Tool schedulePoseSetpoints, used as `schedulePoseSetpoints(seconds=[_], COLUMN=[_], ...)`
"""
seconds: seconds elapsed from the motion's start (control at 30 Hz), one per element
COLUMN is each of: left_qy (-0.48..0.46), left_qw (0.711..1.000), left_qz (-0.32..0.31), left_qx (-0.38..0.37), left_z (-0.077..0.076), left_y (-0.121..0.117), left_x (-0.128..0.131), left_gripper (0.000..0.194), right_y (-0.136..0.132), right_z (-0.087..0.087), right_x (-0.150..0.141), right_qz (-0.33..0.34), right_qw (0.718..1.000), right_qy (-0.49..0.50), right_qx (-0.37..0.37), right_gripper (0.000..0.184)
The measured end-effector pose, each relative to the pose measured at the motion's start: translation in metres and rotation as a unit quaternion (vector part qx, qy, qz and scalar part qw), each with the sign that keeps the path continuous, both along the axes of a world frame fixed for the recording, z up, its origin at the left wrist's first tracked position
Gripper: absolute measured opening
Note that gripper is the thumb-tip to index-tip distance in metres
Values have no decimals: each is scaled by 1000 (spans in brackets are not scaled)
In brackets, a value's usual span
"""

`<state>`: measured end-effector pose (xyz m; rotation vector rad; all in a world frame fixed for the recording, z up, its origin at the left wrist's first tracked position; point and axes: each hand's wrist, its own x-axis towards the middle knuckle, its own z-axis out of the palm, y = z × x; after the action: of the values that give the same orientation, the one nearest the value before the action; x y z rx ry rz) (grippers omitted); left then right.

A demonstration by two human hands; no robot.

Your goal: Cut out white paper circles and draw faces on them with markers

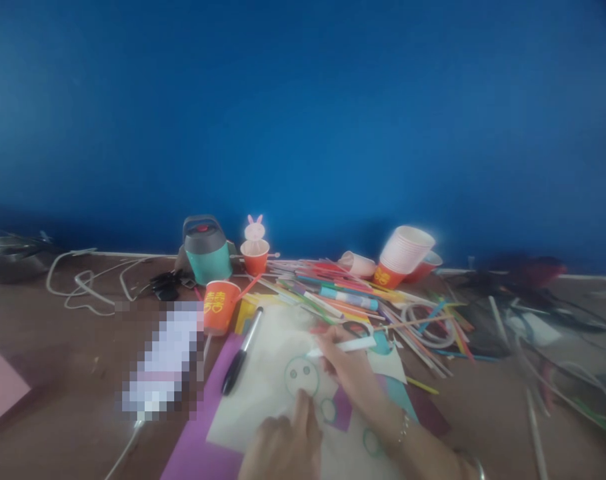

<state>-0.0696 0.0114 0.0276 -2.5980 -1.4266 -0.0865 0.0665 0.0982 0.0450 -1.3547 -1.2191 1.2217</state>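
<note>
A round paper face (295, 387) with two drawn eyes and a green outline rests on the white paper (253, 407). My left hand (287, 440) presses an extended fingertip on the face's lower part and grips nothing. Pinched in my right hand (345, 367) is a white marker (353, 345), its tip by the face's upper right edge. Small green-outlined circles (329, 410) are lower right of the face. A black marker (240, 357) lies on the paper's left side. Purple paper (203, 443) shows underneath.
Orange paper cups (221, 307) and a teal lidded container (209, 263) stand behind the paper. A rabbit figure (255, 231) rises from another cup. Colored sticks and pens (333, 293) are strewn before stacked cups (403, 257). At left are a blurred-out phone-like object (165, 360) and white cable (83, 287).
</note>
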Motion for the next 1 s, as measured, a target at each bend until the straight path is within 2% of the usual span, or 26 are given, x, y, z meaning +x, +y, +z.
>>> schedulePoseSetpoints(seconds=[0.1, 0.2, 0.33, 0.57, 0.73, 0.9, 1.0], left_qy=[-10, 6, 42, 43, 45, 35, -5], left_qw=[1000, 1000, 999, 998, 998, 997, 1000], left_qz=[10, 5, -7, -24, -25, -36, -16], left_qx=[6, 3, 20, 40, 44, 56, 20], left_z=[-2, -1, 1, 6, 2, -3, 2], left_y=[-1, -1, 1, 2, 2, 4, 7], left_x=[0, 0, 0, 0, -1, -2, -2], left_gripper=[31, 32, 36, 28, 31, 28, 26], right_y=[0, -1, 0, 2, 2, 2, 2], right_z=[-1, 0, -1, -2, -5, -6, -4], right_x=[1, 2, 4, 6, 7, 7, 6], right_qz=[-10, -22, -14, -4, 13, 16, 14], right_qw=[1000, 998, 998, 994, 997, 997, 998], right_qy=[-17, -42, -56, -96, -73, -71, -60], right_qx=[-2, 30, 25, 44, 6, 1, -1], right_gripper=[32, 27, 30, 20, 27, 26, 28])
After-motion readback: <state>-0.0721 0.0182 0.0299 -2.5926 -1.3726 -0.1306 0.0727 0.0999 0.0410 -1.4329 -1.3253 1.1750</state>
